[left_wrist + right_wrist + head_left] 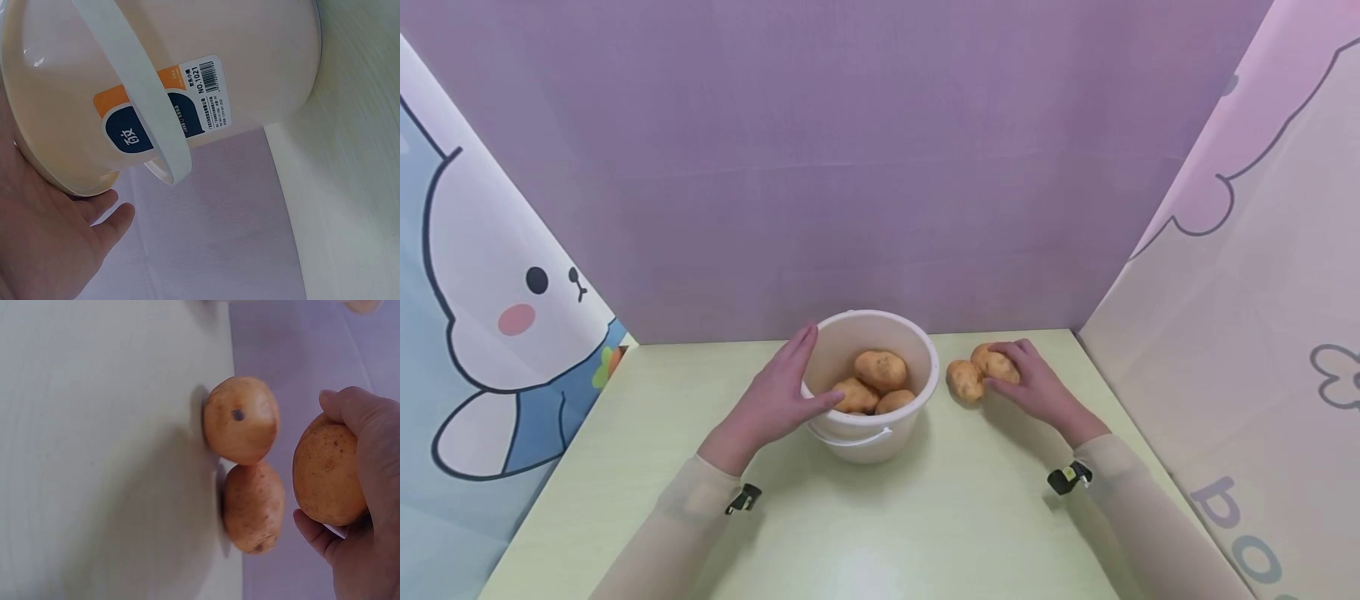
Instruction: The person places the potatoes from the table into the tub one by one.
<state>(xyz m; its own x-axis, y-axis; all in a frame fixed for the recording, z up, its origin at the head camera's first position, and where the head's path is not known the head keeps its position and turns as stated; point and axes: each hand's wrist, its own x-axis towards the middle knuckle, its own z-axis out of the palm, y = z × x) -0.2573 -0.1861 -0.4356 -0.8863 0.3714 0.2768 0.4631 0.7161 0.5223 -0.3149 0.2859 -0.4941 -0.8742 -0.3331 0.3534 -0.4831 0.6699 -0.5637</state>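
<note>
A white bucket (pixel 867 450) stands upright with several potatoes (pixel 881 370) inside. My left hand (pixel 778 392) is at the bucket's left rim, fingers stretched along it and thumb reaching over the opening. In the left wrist view, the straight fingers of that hand (pixel 56 231) are beside the rim; whether they press on it I cannot tell. My right hand (pixel 1036 383) grips a potato (pixel 328 472) between thumb and fingers, above the table. Two more potatoes, one with a dark spot (pixel 240 419) and one longer (pixel 253 509), lie touching on the table.
The pale table (pixel 880 533) meets a purple backdrop (pixel 865 167) just behind the bucket. Printed panels flank it, one with a cartoon animal (pixel 512 275) at left, one with a flower outline (pixel 1337 375) at right. A white handle (pixel 850 442) hangs across the bucket's front.
</note>
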